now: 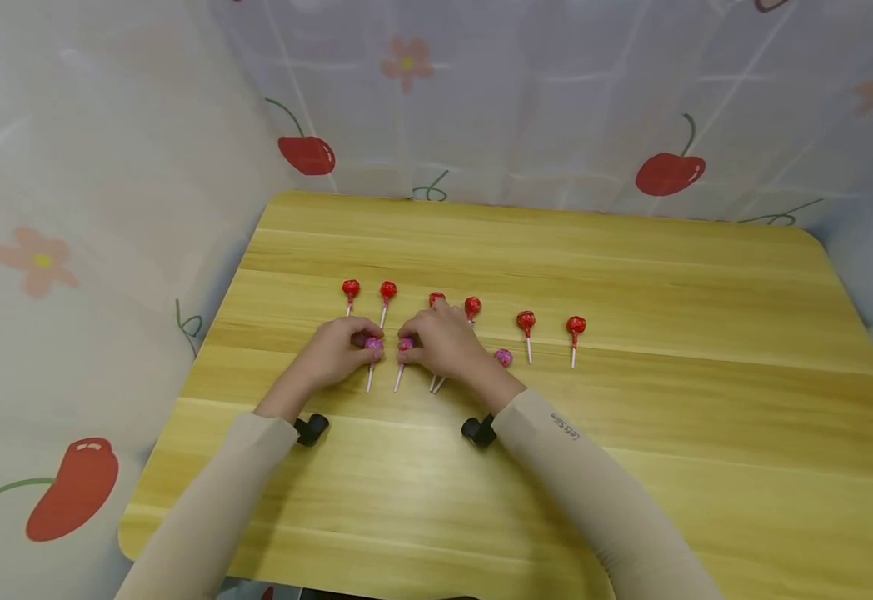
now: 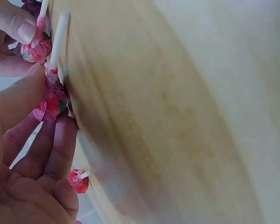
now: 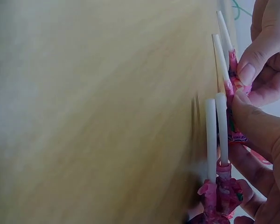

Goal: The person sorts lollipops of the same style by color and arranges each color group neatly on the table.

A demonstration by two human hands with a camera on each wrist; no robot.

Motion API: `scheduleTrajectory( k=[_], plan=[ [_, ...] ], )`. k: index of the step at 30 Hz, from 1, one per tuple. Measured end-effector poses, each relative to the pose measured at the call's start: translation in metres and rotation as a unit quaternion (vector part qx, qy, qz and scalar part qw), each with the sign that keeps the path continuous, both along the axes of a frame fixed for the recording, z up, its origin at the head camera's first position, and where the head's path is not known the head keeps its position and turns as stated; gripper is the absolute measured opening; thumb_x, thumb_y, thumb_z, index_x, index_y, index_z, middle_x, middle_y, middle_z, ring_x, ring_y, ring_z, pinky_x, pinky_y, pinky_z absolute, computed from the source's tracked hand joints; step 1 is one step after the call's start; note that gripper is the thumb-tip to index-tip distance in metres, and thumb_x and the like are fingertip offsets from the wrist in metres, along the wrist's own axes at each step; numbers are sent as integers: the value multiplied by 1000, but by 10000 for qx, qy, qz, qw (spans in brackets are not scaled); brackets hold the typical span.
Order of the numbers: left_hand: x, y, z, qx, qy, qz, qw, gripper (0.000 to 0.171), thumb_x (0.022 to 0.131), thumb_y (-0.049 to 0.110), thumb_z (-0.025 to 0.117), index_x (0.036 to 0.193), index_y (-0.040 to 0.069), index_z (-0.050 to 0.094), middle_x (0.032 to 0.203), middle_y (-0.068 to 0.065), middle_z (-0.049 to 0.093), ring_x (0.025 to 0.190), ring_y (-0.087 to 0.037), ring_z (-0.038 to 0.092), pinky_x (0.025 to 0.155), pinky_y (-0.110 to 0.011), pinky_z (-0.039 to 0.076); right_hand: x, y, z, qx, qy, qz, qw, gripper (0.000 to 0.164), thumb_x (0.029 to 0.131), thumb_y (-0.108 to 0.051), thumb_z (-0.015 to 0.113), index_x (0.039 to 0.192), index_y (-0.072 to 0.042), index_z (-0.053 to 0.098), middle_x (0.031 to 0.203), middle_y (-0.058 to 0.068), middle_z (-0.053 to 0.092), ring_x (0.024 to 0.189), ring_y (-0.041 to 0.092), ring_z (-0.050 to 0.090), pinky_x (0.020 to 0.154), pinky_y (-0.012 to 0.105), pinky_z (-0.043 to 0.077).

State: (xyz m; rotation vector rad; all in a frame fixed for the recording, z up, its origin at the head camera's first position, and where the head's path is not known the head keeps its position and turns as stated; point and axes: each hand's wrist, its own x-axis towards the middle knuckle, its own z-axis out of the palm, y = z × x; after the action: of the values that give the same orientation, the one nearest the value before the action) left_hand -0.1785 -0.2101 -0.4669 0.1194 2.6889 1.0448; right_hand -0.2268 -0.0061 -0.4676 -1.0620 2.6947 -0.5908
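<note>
My left hand [image 1: 339,352] pinches a pink-wrapped lollipop [image 1: 373,343] by its head, the white stick pointing toward me. Just to its right, my right hand [image 1: 444,337] pinches a second pink lollipop [image 1: 405,344] between thumb and fingers. The left wrist view shows the left thumb and fingers [image 2: 56,144] around the crinkled pink wrapper [image 2: 51,105]. Two more pink lollipops [image 3: 228,186] lie side by side close to the right hand in its wrist view; in the head view that hand hides their heads, leaving the sticks visible.
Red-wrapped lollipops [image 1: 526,321] form a row behind the hands on the wooden table [image 1: 706,400], sticks toward me. Another pink lollipop head [image 1: 503,358] shows beside the right wrist. A curtain with cherries [image 1: 670,173] hangs along the back and left edges.
</note>
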Motion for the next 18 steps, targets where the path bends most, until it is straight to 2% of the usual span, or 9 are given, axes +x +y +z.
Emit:
scheduleTrajectory(
  k=[5, 11, 14, 18],
  plan=[
    [0, -3, 8, 60, -98, -61, 9999, 24, 93, 25, 71, 114, 14, 70, 106, -3, 69, 97, -20, 62, 85, -37, 50, -1, -1, 0, 9, -57, -32, 10000, 31, 85, -40, 77, 109, -21, 77, 104, -6, 74, 93, 20, 50, 84, 40, 39],
    [10, -19, 17, 170, -185, -158, 9996, 22, 92, 25, 73, 111, 14, 72, 101, -1, 70, 92, -19, 62, 77, -34, 50, -1, -2, 0, 36, -110, -56, 9999, 31, 85, -41, 77, 108, -22, 77, 104, -7, 74, 93, 19, 48, 84, 39, 38],
    [15, -30, 16, 213, -294, -166, 9992, 20, 90, 22, 74, 109, 13, 72, 97, -2, 70, 88, -18, 62, 75, -33, 50, -2, -3, -1, 42, -125, -74, 9999, 30, 85, -42, 77, 107, -22, 77, 103, -8, 74, 93, 19, 48, 84, 39, 38],
    [20, -41, 11, 146, -338, -154, 9992, 20, 90, 22, 74, 108, 13, 73, 99, -2, 71, 90, -17, 63, 79, -33, 50, -2, -3, -1, 52, -142, -83, 9999, 27, 84, -42, 77, 104, -23, 77, 99, -9, 74, 91, 18, 47, 85, 38, 37]
  ],
)
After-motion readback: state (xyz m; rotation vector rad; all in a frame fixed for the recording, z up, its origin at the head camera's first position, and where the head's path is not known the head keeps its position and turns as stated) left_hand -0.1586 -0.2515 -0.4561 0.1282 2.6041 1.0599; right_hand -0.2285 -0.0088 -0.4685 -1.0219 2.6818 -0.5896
